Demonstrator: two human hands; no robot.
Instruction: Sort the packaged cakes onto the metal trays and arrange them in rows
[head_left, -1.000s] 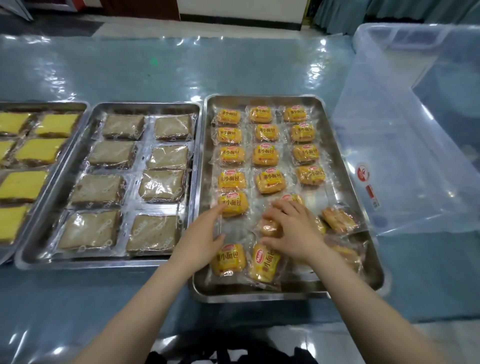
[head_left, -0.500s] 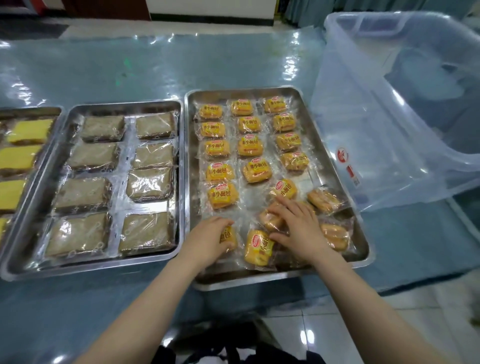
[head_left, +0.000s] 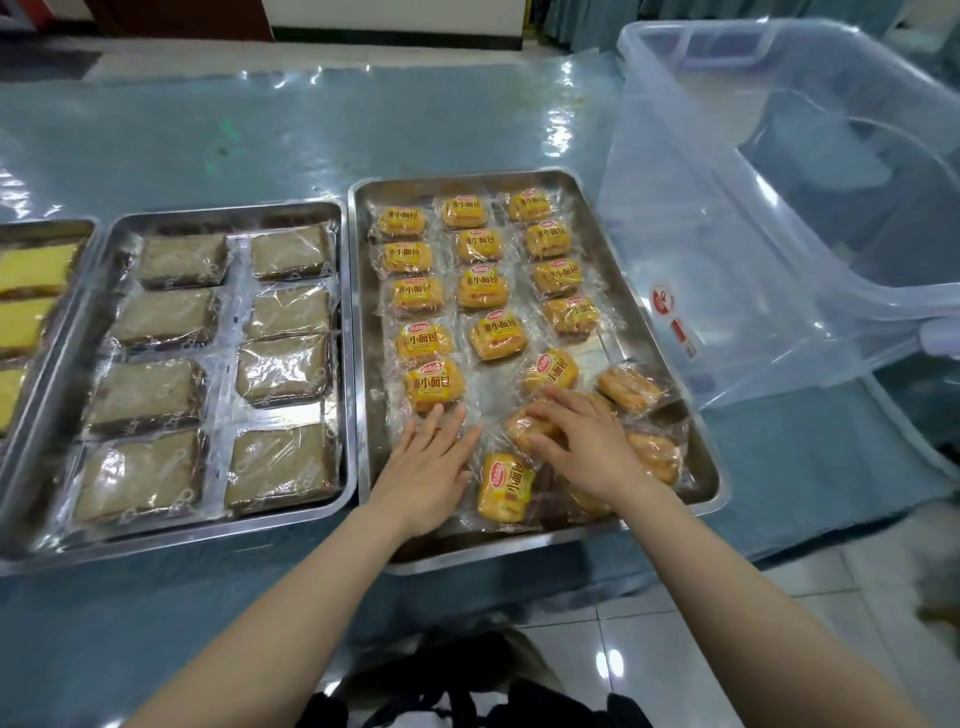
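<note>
Small yellow-labelled packaged cakes (head_left: 496, 335) lie in three rows on the right metal tray (head_left: 613, 353). Several loose ones sit jumbled at its near right, among them one turned lengthwise (head_left: 504, 488) and one near the right rim (head_left: 628, 387). My left hand (head_left: 431, 462) lies flat with fingers spread at the near end of the left row, just below the fifth cake (head_left: 435, 384); whatever is under the palm is hidden. My right hand (head_left: 582, 441) has its thumb and fingers closed around a loose cake (head_left: 527, 428) in the pile.
A middle tray (head_left: 228, 210) holds brown wrapped cakes in two rows. A tray at the far left (head_left: 47, 226) holds yellow sponge cakes. A large clear plastic bin (head_left: 779, 208) stands tilted against the right tray. The table has a glossy blue cover.
My left hand has slid from the fifth cake onto the near-left cake and now covers it. My right hand has stayed on the loose pile.
</note>
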